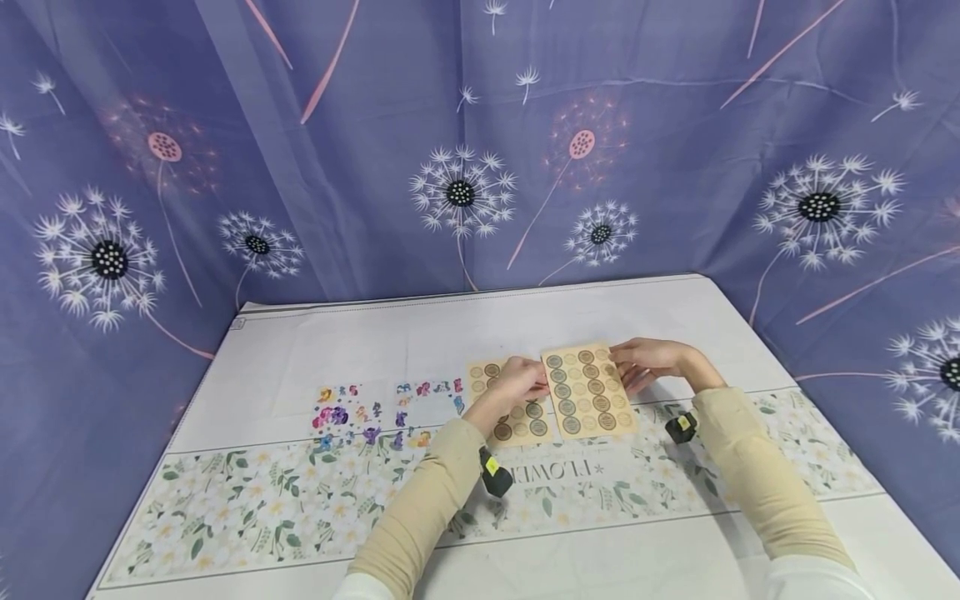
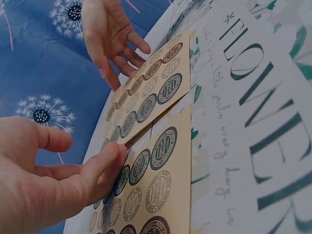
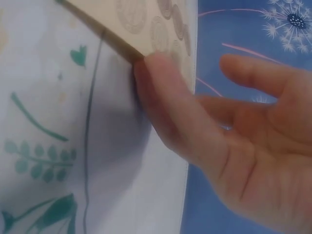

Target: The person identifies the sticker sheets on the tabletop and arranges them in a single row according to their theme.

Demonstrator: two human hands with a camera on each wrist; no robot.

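Observation:
A tan sticker sheet [image 1: 588, 392] with rows of round stamp-like stickers slants slightly above the table. At its left edge, the fingertips of my left hand [image 1: 517, 379] hold it, with thumb and finger close together in the left wrist view. My right hand [image 1: 652, 358] holds the opposite edge by the fingertips. Its other fingers are spread apart from the paper in the right wrist view. Part of a second tan sheet [image 1: 521, 429], printed with similar round stickers, is hidden below my left hand, directly left of the held one.
Two clear sheets with small colourful cartoon stickers lie to the left: one sheet [image 1: 345, 414] farther out, another sheet [image 1: 427, 408] nearer. A floral printed band [image 1: 247, 508] with "FLOWER" lettering crosses the white table [image 1: 637, 312]. Purple dandelion curtains [image 1: 360, 192] enclose the table.

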